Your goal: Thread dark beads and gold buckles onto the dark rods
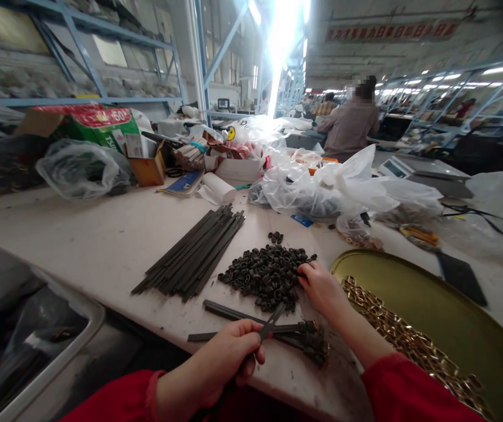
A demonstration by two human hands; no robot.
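Note:
My left hand (pixel 236 349) is closed round a dark flat strap (pixel 273 319), whose free end sticks up between thumb and fingers. At the right edge of a heap of small black loops (pixel 262 272), my right hand (pixel 319 287) pinches with thumb and forefinger; what sits between the fingertips is too small to make out, though loops lie right beside them. Beyond my left hand lie a few straps (pixel 229 310) with loops and metal pieces gathered at their right ends (pixel 315 343). A bundle of dark straps (pixel 192 252) rests left of the heap.
A gold-coloured tray (pixel 392 269) with metal buckles (pixel 403 337) stands on the right. Plastic bags (pixel 322 187), a scale (pixel 425 173) and boxes (pixel 148 164) line the back of the table. Below the front edge at left is a white bin (pixel 64 346). A person (pixel 350 129) is further off.

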